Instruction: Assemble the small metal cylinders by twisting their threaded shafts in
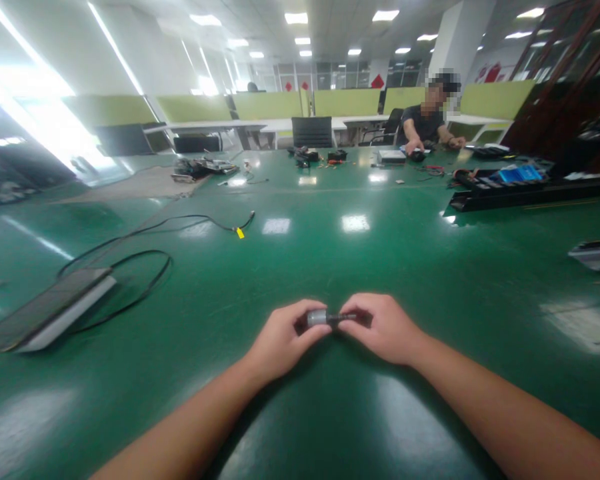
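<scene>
Just above the green tabletop, a small grey cylinder with a thin dark shaft lies level between my two hands. My left hand is closed around its thick grey end, thumb in front and fingers behind. On the other side, my right hand pinches the narrow dark shaft between thumb and forefinger. The fingertips of both hands are a short distance apart, with the dark middle part showing between them. Its exact kind is too small and blurred to make out.
A flat grey panel with a black cable lies at left on the green table. Electronic parts sit farther back. A black rail with blue parts is at right. Across the table a person handles things.
</scene>
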A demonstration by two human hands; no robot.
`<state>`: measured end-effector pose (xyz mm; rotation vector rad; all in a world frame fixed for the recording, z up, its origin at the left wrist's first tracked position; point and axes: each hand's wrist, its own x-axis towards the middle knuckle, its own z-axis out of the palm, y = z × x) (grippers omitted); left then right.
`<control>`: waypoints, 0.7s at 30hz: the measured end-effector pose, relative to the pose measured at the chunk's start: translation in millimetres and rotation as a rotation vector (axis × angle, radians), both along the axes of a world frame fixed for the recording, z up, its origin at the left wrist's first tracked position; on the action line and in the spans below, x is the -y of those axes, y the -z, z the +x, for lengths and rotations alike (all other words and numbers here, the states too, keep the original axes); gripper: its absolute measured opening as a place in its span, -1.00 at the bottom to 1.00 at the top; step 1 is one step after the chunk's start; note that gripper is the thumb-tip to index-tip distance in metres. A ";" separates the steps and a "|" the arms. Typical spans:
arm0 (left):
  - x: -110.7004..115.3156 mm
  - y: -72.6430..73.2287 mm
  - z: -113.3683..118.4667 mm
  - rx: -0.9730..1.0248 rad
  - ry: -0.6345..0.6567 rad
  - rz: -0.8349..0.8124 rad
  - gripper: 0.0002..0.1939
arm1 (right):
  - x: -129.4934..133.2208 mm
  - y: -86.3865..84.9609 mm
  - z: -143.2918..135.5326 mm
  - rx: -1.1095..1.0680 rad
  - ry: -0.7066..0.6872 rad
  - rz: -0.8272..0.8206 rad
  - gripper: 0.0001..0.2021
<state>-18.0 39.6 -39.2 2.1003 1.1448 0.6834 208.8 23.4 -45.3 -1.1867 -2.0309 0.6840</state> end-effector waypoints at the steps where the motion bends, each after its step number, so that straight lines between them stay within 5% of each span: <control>1: 0.1 -0.3 0.0 -0.001 0.001 0.001 -0.73 | 0.0 -0.2 0.1 0.002 0.002 0.000 -0.94; 21: -0.5 1.3 -1.6 0.011 -0.022 -0.004 -0.76 | 0.3 -1.4 2.5 -0.005 0.015 -0.001 -0.95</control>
